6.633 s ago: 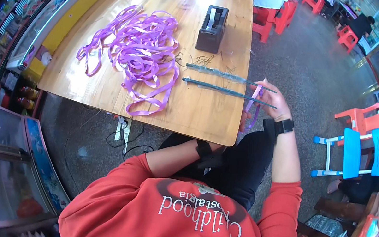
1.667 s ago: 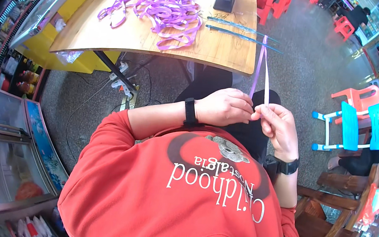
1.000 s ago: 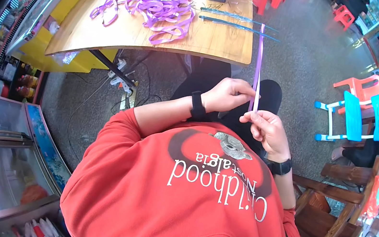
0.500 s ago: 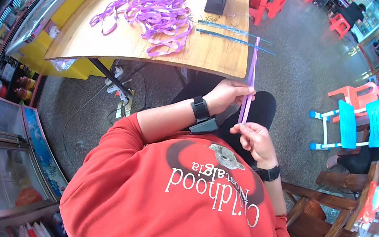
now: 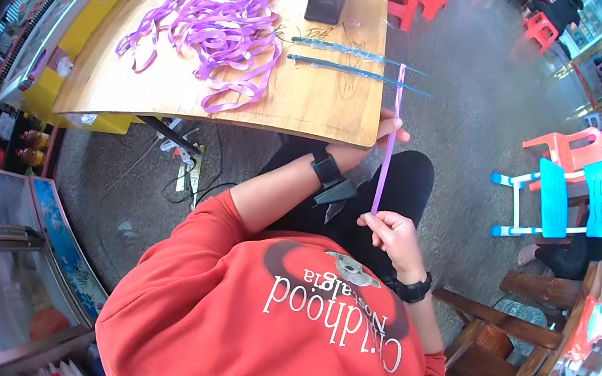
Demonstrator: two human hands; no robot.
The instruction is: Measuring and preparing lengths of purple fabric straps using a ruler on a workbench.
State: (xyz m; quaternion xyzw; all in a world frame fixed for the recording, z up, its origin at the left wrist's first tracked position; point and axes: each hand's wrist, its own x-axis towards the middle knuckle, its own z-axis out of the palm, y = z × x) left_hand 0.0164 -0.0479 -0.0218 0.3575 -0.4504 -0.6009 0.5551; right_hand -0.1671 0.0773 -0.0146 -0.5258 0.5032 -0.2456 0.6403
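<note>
Ribbon (image 5: 384,170) in two closed pinches; left hand (image 5: 385,129) farther up, right hand (image 5: 397,240) at lower end

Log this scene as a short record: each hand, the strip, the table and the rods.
Left hand: pinching the purple strip partway along
Right hand: pinching its lower end
Strip: straight, upper end by the rods, attachment unclear
Table: loose purple ribbon pile, black tape dispenser
Rods: two, thin, dark, overhanging the table's right edge
</note>
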